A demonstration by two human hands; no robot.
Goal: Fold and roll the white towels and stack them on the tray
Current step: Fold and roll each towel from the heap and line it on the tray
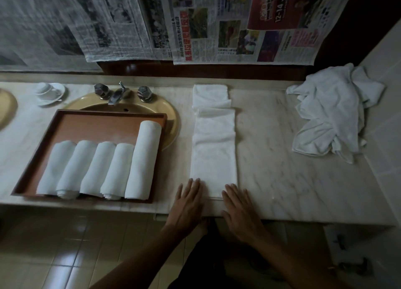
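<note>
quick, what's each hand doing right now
Left hand: open, fingers flat on the near end of the folded towel.
Right hand: open, fingers flat on the same end, holding nothing.

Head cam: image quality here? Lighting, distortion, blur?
Head view: dim and underexposed, corners darkened; wide-angle bend curves the counter edge and newspaper; slight softness on the left hand and right hand; folded towel and rolled towels read clearly; mild sheen on the floor tiles.
</note>
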